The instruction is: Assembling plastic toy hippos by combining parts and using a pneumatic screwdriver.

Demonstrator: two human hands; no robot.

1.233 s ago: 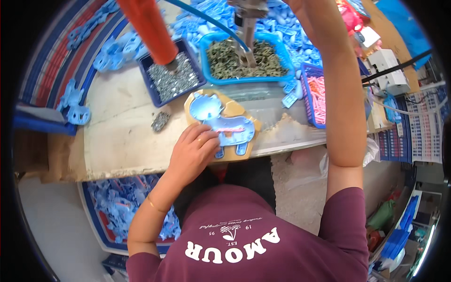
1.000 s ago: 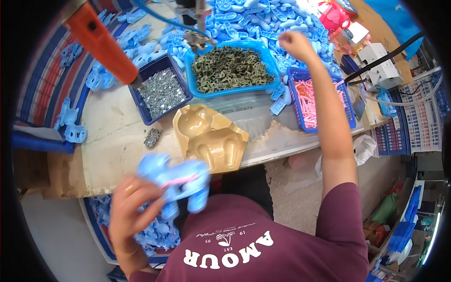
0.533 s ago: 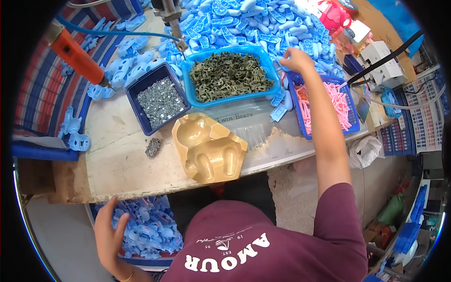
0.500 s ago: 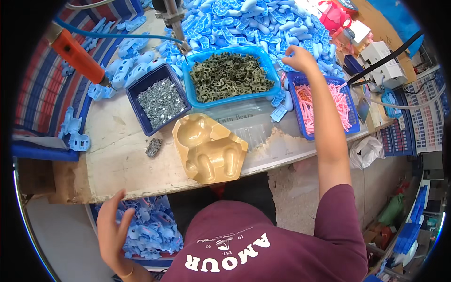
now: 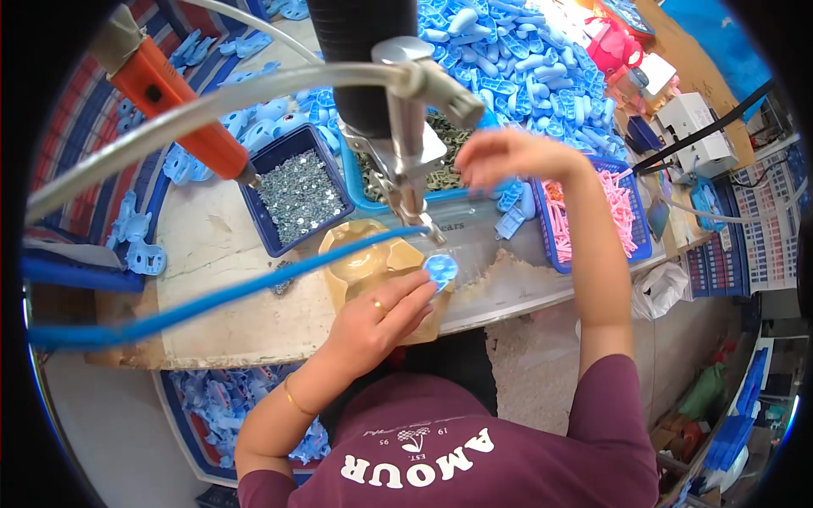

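My left hand (image 5: 373,326) is closed on a blue plastic part (image 5: 440,271), which it holds at the right side of the gold moulded fixture (image 5: 351,267). The fixture lies near the table's front edge, partly covered by my hand. Farther back, my right hand (image 5: 512,159) hangs over the right side of the light-blue tray (image 5: 364,201) of dark green small parts (image 5: 440,169). Motion smears its fingers, so I cannot tell what they hold. Between my hands stands a black-bodied tool (image 5: 356,85) with a metal tip just above the fixture.
A dark-blue bin of small metal pieces (image 5: 301,195) stands left, beneath an orange tool (image 5: 182,114). A blue basket (image 5: 584,262) holds pink sticks. Blue plastic parts (image 5: 542,85) are heaped at the back. A blue hose (image 5: 229,292) crosses the left foreground. Another bin (image 5: 182,432) sits below the table.
My left hand has risen from below the table edge to the fixture with a blue part. My right hand has moved left. The black-bodied tool and hoses now reach lower across the view.
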